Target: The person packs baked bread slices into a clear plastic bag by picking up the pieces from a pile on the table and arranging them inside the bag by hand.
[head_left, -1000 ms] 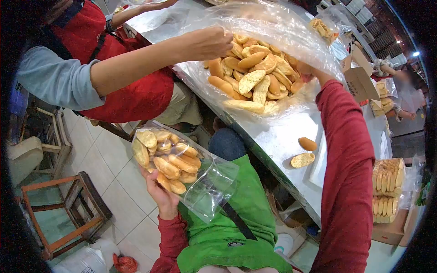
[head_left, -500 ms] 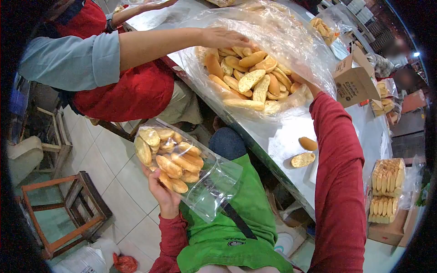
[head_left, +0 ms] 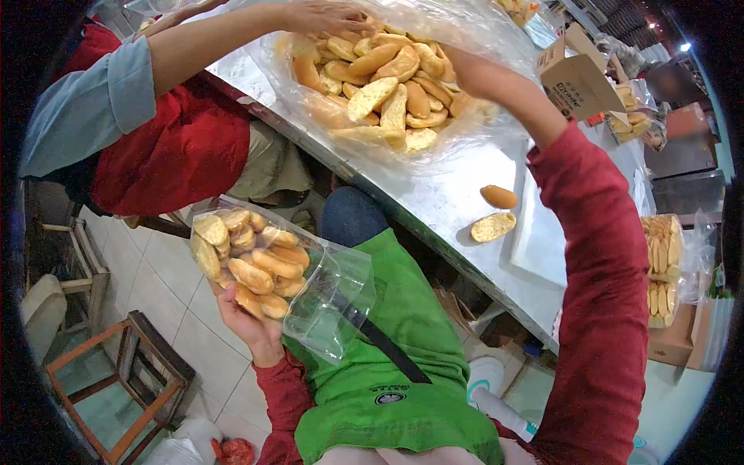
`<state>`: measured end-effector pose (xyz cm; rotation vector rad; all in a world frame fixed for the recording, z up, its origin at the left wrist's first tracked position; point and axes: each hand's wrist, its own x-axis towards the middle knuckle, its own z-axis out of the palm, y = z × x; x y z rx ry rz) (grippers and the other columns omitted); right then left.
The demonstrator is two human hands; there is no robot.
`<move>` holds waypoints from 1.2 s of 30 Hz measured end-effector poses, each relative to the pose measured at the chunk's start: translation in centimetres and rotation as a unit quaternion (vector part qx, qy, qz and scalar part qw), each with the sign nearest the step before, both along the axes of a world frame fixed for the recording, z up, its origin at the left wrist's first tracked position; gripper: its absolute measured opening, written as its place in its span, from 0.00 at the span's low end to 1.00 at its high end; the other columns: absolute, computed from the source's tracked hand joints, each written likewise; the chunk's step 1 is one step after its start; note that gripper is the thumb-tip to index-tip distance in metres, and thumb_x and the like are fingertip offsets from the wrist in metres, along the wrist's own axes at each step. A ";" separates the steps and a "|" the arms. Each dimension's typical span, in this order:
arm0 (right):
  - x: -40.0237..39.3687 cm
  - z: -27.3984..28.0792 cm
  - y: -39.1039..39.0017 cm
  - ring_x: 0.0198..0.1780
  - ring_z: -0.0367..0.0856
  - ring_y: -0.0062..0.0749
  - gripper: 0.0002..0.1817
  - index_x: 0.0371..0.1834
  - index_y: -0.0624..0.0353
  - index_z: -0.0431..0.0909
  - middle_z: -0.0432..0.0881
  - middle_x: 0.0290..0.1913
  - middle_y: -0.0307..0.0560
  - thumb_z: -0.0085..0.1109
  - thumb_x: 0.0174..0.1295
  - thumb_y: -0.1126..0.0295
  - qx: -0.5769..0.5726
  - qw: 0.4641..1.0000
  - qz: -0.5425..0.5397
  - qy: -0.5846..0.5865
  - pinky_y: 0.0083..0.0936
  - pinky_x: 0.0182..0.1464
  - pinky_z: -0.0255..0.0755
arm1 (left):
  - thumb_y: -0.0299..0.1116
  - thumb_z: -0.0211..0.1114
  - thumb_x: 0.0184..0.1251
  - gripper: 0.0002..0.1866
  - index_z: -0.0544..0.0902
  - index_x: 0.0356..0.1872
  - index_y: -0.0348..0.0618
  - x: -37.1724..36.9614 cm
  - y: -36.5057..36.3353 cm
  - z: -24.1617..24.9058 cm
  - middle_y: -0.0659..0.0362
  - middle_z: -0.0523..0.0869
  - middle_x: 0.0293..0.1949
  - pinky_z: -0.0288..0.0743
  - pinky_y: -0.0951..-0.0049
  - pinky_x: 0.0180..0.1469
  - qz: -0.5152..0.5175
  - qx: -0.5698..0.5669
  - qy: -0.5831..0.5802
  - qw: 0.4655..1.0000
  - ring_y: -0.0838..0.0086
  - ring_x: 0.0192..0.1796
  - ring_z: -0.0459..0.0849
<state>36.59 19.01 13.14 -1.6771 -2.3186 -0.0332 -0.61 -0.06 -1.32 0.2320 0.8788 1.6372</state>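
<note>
My left hand (head_left: 246, 319) supports a clear plastic bag (head_left: 329, 314) from below and the side, fingers curled behind it. Inside lie several oblong bread halves (head_left: 271, 262), some crust side out, some cut side out. My right arm stretches across the table, and my right hand (head_left: 484, 76) reaches into a large open plastic bag (head_left: 496, 39) heaped with bread halves (head_left: 395, 74). Its fingers are blurred and hidden among the bread and film. Across the heap, a co-worker's hand (head_left: 329, 17) rests over the left side of the same bread.
Two loose bread halves (head_left: 494, 227) lie on the metal table (head_left: 434, 198) near its edge. A cardboard box (head_left: 577, 77) stands at the back right. Packed bread (head_left: 663, 267) sits at far right. A wooden stool frame (head_left: 116, 387) is on the floor at lower left.
My right hand has reached deeper into the large bag, toward its far middle. The view has shifted, so the table appears higher and further left. My left hand still holds the small bag.
</note>
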 end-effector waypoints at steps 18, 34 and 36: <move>6.7 -5.9 -18.1 0.42 0.79 0.45 0.19 0.45 0.59 0.83 0.84 0.38 0.50 0.68 0.46 0.72 -0.089 0.988 -0.112 0.055 0.37 0.45 0.73 | 0.36 0.50 0.64 0.28 0.64 0.67 0.44 0.4 -0.2 0.9 0.53 0.74 0.61 0.69 0.57 0.64 -0.022 0.014 0.004 1.000 0.59 0.62 0.75; -1.9 -4.6 -20.3 0.57 0.77 0.38 0.17 0.57 0.60 0.68 0.77 0.52 0.52 0.52 0.69 0.64 -0.211 0.519 0.014 0.828 0.35 0.60 0.71 | 0.31 0.51 0.61 0.32 0.60 0.70 0.50 1.3 -0.7 1.1 0.54 0.72 0.62 0.68 0.59 0.66 -0.047 0.023 -0.047 0.998 0.59 0.63 0.73; -3.0 -4.7 -21.8 0.50 0.80 0.34 0.15 0.49 0.61 0.70 0.77 0.51 0.52 0.54 0.69 0.61 -0.220 0.553 -0.018 0.803 0.29 0.51 0.76 | 0.30 0.51 0.61 0.33 0.59 0.70 0.51 1.3 -0.5 0.7 0.54 0.71 0.63 0.68 0.59 0.66 -0.036 0.012 -0.018 0.999 0.60 0.64 0.72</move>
